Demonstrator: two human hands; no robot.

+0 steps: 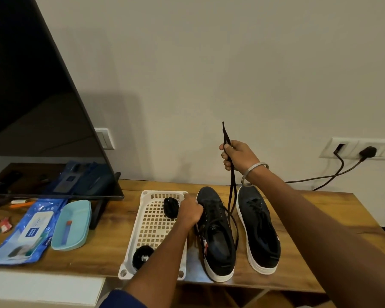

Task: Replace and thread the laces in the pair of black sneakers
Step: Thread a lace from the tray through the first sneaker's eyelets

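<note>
Dangling black lace (pixel 231 181) from right hand (pixel 236 157), left sneaker (pixel 216 230) half-unlaced.

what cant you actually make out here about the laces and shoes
- Head view: the left hand covers the left sneaker's toe-side eyelets.
- Lower lace bundle in the white basket: partly behind the forearm.
- Right hand hides its grip on the lace.
- Wipes pack print: too small.

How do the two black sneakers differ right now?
The left sneaker has its lace pulled up high by the right hand, while the left hand steadies it. The right sneaker stands untouched, laces crossed in place. Both are black with white soles, toes toward the wall.
</note>
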